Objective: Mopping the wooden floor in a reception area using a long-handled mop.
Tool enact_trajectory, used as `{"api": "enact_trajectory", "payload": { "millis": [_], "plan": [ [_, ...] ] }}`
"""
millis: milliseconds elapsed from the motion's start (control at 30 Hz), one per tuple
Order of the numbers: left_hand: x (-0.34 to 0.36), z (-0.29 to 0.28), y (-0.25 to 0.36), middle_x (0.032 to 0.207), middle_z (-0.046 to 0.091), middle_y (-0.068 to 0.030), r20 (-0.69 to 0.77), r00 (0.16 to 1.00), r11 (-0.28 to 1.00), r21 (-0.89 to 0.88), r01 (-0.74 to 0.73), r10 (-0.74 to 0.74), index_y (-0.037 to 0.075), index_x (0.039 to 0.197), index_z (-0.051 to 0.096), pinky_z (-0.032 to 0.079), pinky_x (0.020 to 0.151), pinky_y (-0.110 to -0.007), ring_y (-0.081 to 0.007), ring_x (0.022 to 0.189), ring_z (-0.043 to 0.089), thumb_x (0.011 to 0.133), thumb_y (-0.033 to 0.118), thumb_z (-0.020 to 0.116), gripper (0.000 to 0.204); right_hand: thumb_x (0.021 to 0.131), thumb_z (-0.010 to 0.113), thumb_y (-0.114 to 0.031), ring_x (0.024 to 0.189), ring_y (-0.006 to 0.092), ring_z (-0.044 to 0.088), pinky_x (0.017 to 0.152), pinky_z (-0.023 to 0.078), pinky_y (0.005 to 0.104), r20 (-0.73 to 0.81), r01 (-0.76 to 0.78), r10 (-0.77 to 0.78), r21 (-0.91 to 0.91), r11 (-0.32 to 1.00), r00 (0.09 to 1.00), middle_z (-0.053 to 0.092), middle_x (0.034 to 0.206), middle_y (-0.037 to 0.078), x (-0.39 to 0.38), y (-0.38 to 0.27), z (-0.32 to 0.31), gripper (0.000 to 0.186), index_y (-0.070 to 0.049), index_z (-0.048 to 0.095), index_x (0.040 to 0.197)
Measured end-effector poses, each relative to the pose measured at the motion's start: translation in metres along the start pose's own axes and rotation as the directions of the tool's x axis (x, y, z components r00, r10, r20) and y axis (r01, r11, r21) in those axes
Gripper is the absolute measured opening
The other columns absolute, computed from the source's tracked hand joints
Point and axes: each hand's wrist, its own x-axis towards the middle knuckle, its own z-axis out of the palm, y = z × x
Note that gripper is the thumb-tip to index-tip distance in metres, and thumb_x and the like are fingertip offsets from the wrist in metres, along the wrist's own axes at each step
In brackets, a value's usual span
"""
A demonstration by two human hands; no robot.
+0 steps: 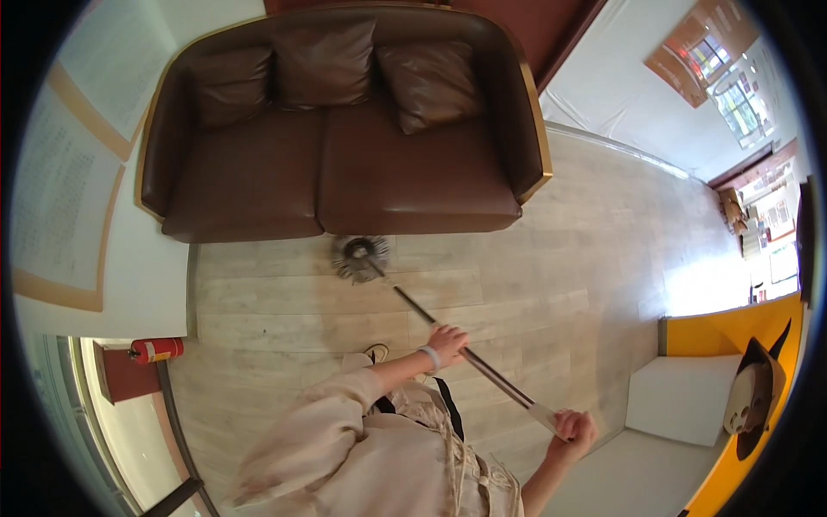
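Note:
A long metal mop pole (495,375) runs diagonally down to a round, shaggy grey mop head (360,258), which lies on the pale plank floor (258,302) at the front edge of a brown leather sofa (250,189). Partway along the pole, my left hand (447,345), with a pale band at its wrist, has its fingers wrapped round it. My right hand (573,428) grips the pale upper end of the handle at the lower right.
A red fire extinguisher (157,350) is by the left wall (155,293). On the right stand a white box (676,396) and a yellow partition (706,332) with a dark cartoon-like figure (754,379). Posters (698,60) hang on the upper right wall.

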Motion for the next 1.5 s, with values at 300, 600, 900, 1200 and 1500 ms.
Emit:
{"api": "enact_trajectory", "payload": {
  "millis": [300,600,900,1200,1500],
  "plan": [
    [-0.071,-0.007,-0.102,0.114,0.046,-0.0158,-0.486,0.719,0.762,0.152,0.63,-0.497,0.019,0.116,0.048,0.031,0.094,-0.049,-0.0364,0.115,0.038,0.068,0.016,0.064,0.05,0.085,0.048,-0.006,0.055,0.0193,0.045,0.073,0.043,0.0382,0.348,-0.366,0.294,0.162,0.917,0.89,0.043,0.054,0.006,-0.003,0.096,0.063,0.034,-0.003,0.039,0.052],
    [0.036,0.067,0.025,0.111,0.05,-0.0119,-0.147,0.975,0.982,-0.11,0.153,-0.168,0.018,0.124,0.043,0.03,0.094,-0.05,-0.0319,0.116,0.038,0.064,0.006,0.068,0.067,0.085,0.045,-0.011,0.048,0.0141,0.037,0.059,0.04,0.0317,-0.053,0.053,-0.053,-0.005,0.999,0.997,0.036,0.048,0.003,0.014,-0.002,-0.038,0.034,-0.006,0.037,0.053],
    [0.121,0.129,0.132,0.101,0.052,-0.0058,0.236,0.961,0.989,-0.041,-0.142,0.148,0.014,0.097,0.053,0.036,0.089,-0.038,-0.0244,0.107,0.046,0.068,0.008,0.067,0.033,0.091,0.039,-0.012,0.048,0.0132,0.034,0.067,0.041,0.0315,-0.301,0.196,-0.275,-0.268,0.943,0.913,0.028,0.048,0.001,-0.028,-0.033,-0.065,0.039,-0.009,0.03,0.053],
    [0.042,0.105,0.132,0.099,0.051,-0.0058,0.103,0.994,0.997,0.07,-0.045,0.038,0.014,0.089,0.048,0.032,0.088,-0.046,-0.0276,0.104,0.045,0.068,0.023,0.069,0.032,0.09,0.039,-0.017,0.048,0.0128,0.037,0.06,0.041,0.0329,-0.034,0.112,-0.113,-0.048,0.993,0.993,0.031,0.046,0.001,0.025,-0.037,-0.165,0.035,-0.01,0.035,0.056],
    [-0.135,0.058,-0.044,0.143,0.018,-0.0157,0.152,0.636,0.647,0.309,0.697,-0.757,0.016,0.137,0.023,0.023,0.104,-0.048,-0.0355,0.13,0.02,0.073,0.031,0.067,0.079,0.086,0.048,-0.01,0.056,0.0177,0.048,0.073,0.046,0.04,0.467,-0.565,0.489,0.029,0.824,0.737,0.044,0.054,0.005,-0.005,0.175,-0.038,0.029,-0.005,0.047,0.058]
  ]
}}
